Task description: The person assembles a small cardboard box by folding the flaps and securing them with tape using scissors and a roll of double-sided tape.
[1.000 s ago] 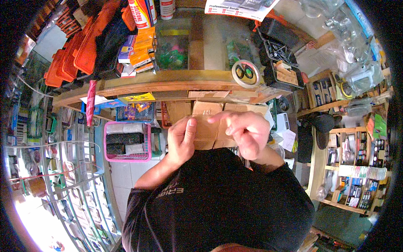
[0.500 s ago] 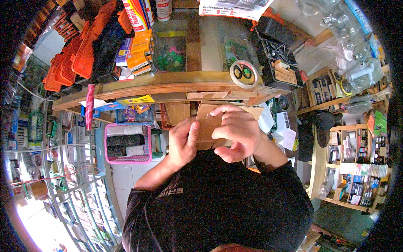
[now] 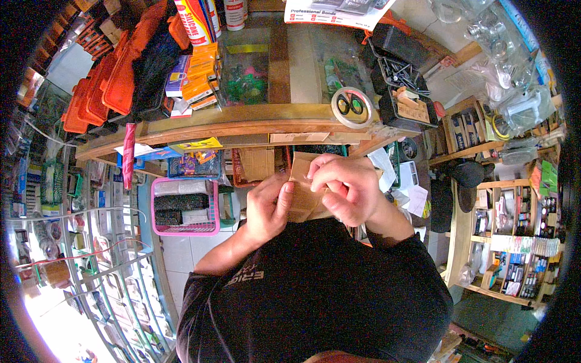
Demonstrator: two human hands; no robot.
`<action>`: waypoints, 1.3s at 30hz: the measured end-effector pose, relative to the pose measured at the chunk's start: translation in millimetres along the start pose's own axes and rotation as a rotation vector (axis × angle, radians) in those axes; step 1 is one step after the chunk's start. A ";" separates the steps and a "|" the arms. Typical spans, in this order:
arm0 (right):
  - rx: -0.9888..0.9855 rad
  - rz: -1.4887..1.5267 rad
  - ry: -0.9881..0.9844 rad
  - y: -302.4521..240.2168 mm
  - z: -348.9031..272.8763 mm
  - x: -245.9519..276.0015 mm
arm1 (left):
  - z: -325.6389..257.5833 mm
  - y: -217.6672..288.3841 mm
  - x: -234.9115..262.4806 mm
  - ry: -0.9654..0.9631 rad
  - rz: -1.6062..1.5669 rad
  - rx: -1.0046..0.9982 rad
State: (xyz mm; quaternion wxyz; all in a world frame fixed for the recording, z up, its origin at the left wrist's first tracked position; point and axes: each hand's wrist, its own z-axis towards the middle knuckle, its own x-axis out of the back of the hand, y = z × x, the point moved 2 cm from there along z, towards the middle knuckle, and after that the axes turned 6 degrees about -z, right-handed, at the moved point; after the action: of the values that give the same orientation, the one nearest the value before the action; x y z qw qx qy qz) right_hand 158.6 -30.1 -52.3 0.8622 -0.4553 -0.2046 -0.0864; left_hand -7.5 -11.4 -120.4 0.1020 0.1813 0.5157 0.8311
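Left hand (image 3: pixel 266 207) clamps brown cardboard (image 3: pixel 304 201), right hand (image 3: pixel 349 189) curls over it, grip unclear — black shirt (image 3: pixel 321 284) bears pale lettering (image 3: pixel 250 276).

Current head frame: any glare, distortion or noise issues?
Head view: white glare washes out the lower left; head view: the wooden counter edge bows with fisheye distortion, corners fall to black; head view: the black shirt shows speckle noise; head view: the cardboard is readable, though fine surface detail is hard to judge.
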 end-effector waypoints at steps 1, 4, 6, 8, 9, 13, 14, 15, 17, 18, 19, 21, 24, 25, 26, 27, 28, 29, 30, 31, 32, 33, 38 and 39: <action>-0.048 0.023 -0.005 3.0 -2.5 1.0 | 0.0 0.7 -0.6 -0.001 0.001 0.002; -0.145 0.130 0.000 12.4 -12.9 6.0 | 0.7 2.8 -2.4 0.000 0.007 0.002; -0.241 0.603 0.038 9.6 -14.5 2.7 | 0.3 0.4 -4.4 0.008 0.018 -0.002; -0.247 0.553 -0.002 7.8 -19.8 4.6 | 4.0 -5.5 -4.6 0.062 0.035 0.029; -0.210 0.578 0.055 10.3 -20.4 7.3 | 5.6 -7.3 -3.7 0.090 0.044 0.044; -0.112 0.311 0.208 7.0 -12.9 16.5 | 4.1 -5.1 1.9 0.028 0.033 0.066; -0.110 0.018 0.175 -0.5 -8.9 19.0 | 4.1 -5.1 1.6 0.032 0.036 0.061; -0.107 -0.275 0.138 -4.3 -6.7 19.8 | 4.1 -5.3 1.2 0.037 0.039 0.056; -0.025 -0.581 0.116 -0.8 -5.3 8.2 | 4.3 -4.8 -0.2 0.064 0.042 0.044; -0.002 -0.693 0.106 -1.0 -4.3 3.0 | 4.7 -4.1 -1.8 0.086 0.043 0.036; 0.023 -0.804 0.096 -0.7 -4.8 -1.2 | 5.0 -3.7 -2.5 0.108 0.044 0.028; -0.011 -0.741 0.099 4.5 -11.8 -8.3 | 5.1 -5.8 -1.7 0.101 0.062 0.003; -0.062 -0.589 0.124 3.9 -9.4 -13.6 | 6.4 -7.1 -2.2 0.117 0.069 -0.012; -0.072 -0.555 0.126 5.9 -8.6 -14.3 | 6.5 -7.3 -2.3 0.127 0.068 -0.014; -0.083 -0.523 0.128 8.8 -8.3 -14.4 | 5.9 -9.0 -2.0 0.136 0.082 0.047; -0.093 -0.492 0.131 11.3 -8.7 -14.8 | 4.5 -11.2 -1.5 0.146 0.096 0.108; -0.083 -0.450 0.129 11.9 -10.7 -16.1 | 3.4 -13.9 -0.8 0.157 0.109 0.169; -0.088 -0.385 0.148 12.4 -11.9 -16.2 | 3.6 -17.6 0.8 0.173 0.072 0.174; -0.092 -0.320 0.167 12.7 -13.0 -15.9 | 4.4 -22.2 3.4 0.188 0.035 0.178; -0.097 -0.256 0.186 13.7 -14.2 -15.1 | 4.6 -25.8 5.2 0.203 -0.002 0.182; -0.095 -0.252 0.168 16.3 -14.8 -13.8 | 4.1 -27.4 6.0 0.190 -0.055 0.213; -0.129 -0.160 0.176 19.7 -17.6 -13.9 | 3.6 -28.3 5.7 0.191 -0.056 0.221; -0.393 0.460 0.321 35.6 -30.7 -6.8 | -0.8 -33.3 4.4 0.269 -0.140 0.337; -0.450 0.608 0.373 40.5 -37.1 -4.2 | 2.7 -26.5 6.7 0.253 -0.056 0.297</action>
State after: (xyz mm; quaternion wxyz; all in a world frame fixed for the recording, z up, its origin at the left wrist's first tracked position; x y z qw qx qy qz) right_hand 178.5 -37.6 -103.1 0.7499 -0.6483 0.1227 0.0483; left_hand -13.0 5.1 -141.7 0.0315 0.0742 0.6461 0.7590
